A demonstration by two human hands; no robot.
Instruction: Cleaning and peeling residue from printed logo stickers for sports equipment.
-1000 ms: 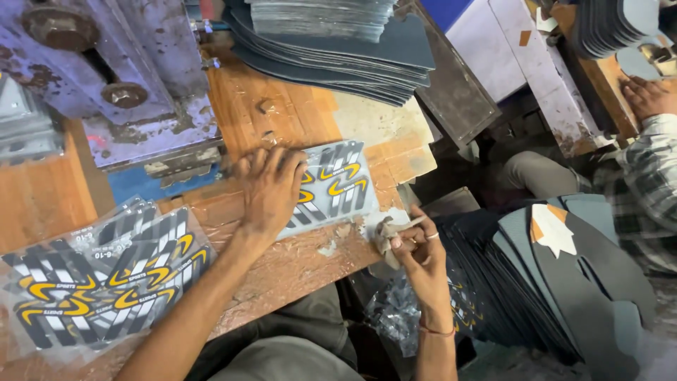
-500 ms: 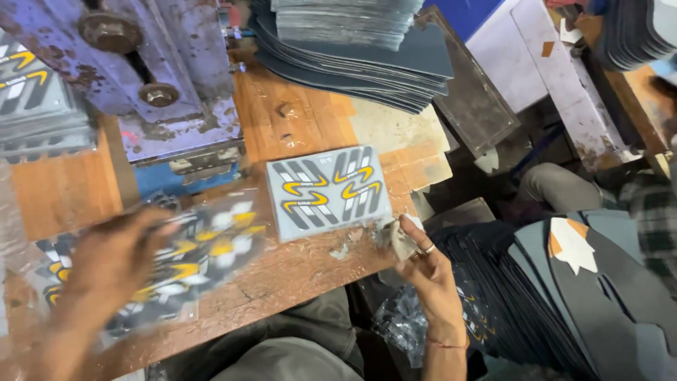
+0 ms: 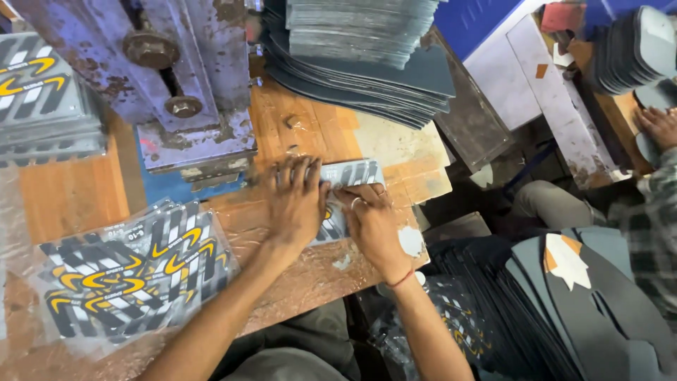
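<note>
Grey, black and white stripes with a yellow wavy band mark the small rectangular printed sheet (image 3: 349, 185), which is pressed flat on the worn orange-brown wooden surface (image 3: 296, 134), just in front of the rusty blue-grey metal press (image 3: 190, 85). Most of the sheet is covered by the two hands, so only its upper right corner and a strip between the hands can be seen, and its full outline cannot be made out. The left hand (image 3: 296, 201) is laid palm down over the sheet's left part with its fingers spread apart and flat. The right hand (image 3: 374, 222) is set against the sheet's right part with its fingers (image 3: 352, 194) bent together at the edge; whether the edge is pinched or only pressed cannot be told. The sheet's long axis appears to run roughly left to right across the surface, tilted slightly upward toward the right, with the stripes slanted. A pile of similar printed sheets wrapped in clear plastic film (image 3: 120, 275) is lying well to the left. A tall stack of dark grey flat sheets (image 3: 367, 63) is seen behind, and another person's hand (image 3: 659, 127) is partly cut off at the right edge.
</note>
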